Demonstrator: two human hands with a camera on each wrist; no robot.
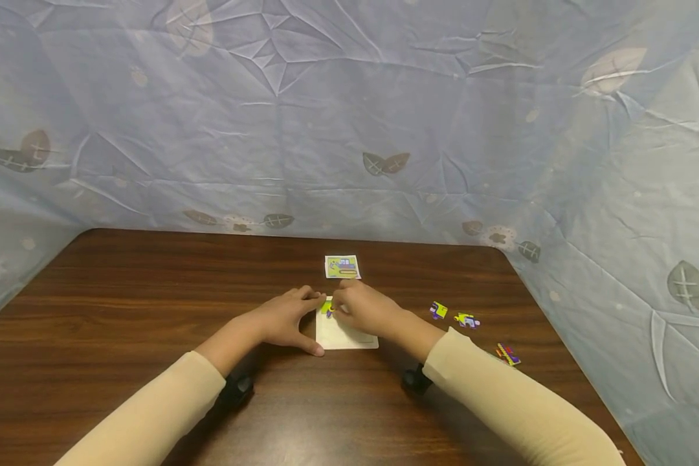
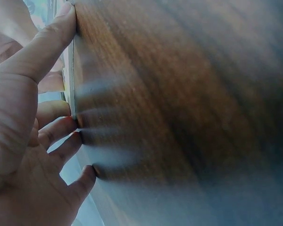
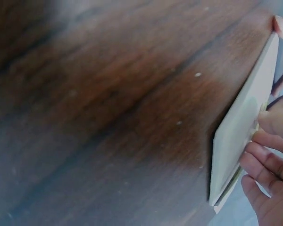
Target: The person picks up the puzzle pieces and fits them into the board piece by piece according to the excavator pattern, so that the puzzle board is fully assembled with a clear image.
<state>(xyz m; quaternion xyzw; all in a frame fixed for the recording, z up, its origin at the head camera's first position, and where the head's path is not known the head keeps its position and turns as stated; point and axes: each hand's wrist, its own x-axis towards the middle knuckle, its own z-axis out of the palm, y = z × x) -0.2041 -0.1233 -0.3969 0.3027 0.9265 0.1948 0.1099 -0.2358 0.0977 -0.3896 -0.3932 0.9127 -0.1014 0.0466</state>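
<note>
A pale puzzle board point(image 1: 345, 338) lies on the table between the two hands. At its upper left corner sits a yellow-green and purple jigsaw piece point(image 1: 328, 309), partly covered by fingers. My right hand point(image 1: 366, 307) reaches over the board and pinches this piece against the surface. Along the board's left edge rests my left hand point(image 1: 288, 318), thumb at the near corner and fingers spread toward the far one. The left wrist view shows that thumb point(image 2: 49, 44) stretched along the board's side. Seen from the right wrist, curled fingers point(image 3: 266, 162) touch the board's top.
Beyond the board lies a small picture card point(image 1: 342, 266) with a vehicle on it. Loose jigsaw pieces lie to the right: one yellow and purple point(image 1: 439, 310), another beside it point(image 1: 468, 320), and a striped group point(image 1: 508, 354) near the right sleeve. Patterned cloth point(image 1: 279, 129) surrounds the brown table point(image 1: 122, 304).
</note>
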